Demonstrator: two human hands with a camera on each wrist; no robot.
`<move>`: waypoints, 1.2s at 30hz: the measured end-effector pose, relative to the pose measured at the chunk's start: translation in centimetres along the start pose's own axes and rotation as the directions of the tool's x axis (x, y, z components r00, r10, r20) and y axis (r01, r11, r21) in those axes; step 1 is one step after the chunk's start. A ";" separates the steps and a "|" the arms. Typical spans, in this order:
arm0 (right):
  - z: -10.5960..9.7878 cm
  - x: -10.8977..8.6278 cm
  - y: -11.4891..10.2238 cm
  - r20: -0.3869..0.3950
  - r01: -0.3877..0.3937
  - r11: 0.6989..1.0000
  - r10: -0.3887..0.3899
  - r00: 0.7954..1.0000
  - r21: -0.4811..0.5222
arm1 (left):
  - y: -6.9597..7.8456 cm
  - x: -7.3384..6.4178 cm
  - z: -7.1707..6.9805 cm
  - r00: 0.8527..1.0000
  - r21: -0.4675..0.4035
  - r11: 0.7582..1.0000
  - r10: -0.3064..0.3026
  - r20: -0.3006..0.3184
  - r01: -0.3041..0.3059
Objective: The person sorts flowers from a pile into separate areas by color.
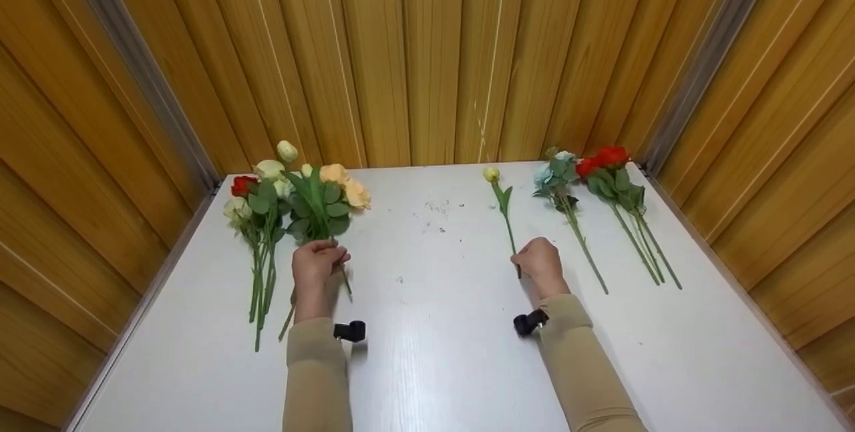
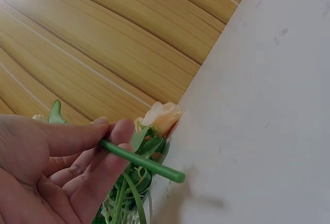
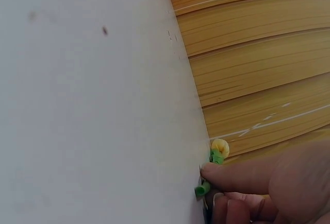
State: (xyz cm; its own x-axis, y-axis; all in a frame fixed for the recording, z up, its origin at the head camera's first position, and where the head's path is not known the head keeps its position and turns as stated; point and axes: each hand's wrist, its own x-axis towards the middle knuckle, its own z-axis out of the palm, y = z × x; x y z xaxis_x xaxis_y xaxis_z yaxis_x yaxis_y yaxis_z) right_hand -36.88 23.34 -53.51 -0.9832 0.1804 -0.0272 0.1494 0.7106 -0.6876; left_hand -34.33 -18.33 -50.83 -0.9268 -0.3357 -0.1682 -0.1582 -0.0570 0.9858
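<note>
Left of centre on the white counter, your left hand curls round the peach flower stem, fingers closed on it. Right of centre, your right hand pinches the yellow bud stem lying flat.

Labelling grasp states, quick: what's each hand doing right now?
Left hand: closed, pinching a green flower stem.
Right hand: closed on the yellow bud's stem.
</note>
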 end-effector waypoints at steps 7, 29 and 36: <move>-0.1 0.0 -0.1 -0.006 -0.008 1.000 0.008 1.000 0.008 | 0.6 -0.7 2.0 0.998 -0.008 0.999 0.053 0.035 -0.053; 7.9 -5.6 -8.7 0.280 0.094 0.837 -0.284 0.917 0.539 | 0.4 -2.9 8.8 0.969 -0.004 0.994 0.104 0.223 -0.106; 10.1 -7.4 -9.2 0.319 0.022 0.740 -0.317 0.893 0.672 | -0.2 -3.9 10.8 0.959 -0.007 0.991 0.134 0.251 -0.137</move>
State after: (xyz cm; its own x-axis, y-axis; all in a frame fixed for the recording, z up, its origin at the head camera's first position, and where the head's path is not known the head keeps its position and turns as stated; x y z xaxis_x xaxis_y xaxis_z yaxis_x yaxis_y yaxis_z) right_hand -32.03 8.60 -54.28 -0.9590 -0.2810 -0.0382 0.0183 0.0730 -0.9972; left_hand -34.39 -6.84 -50.42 -0.9952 -0.0939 -0.0292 -0.0278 -0.0167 0.9995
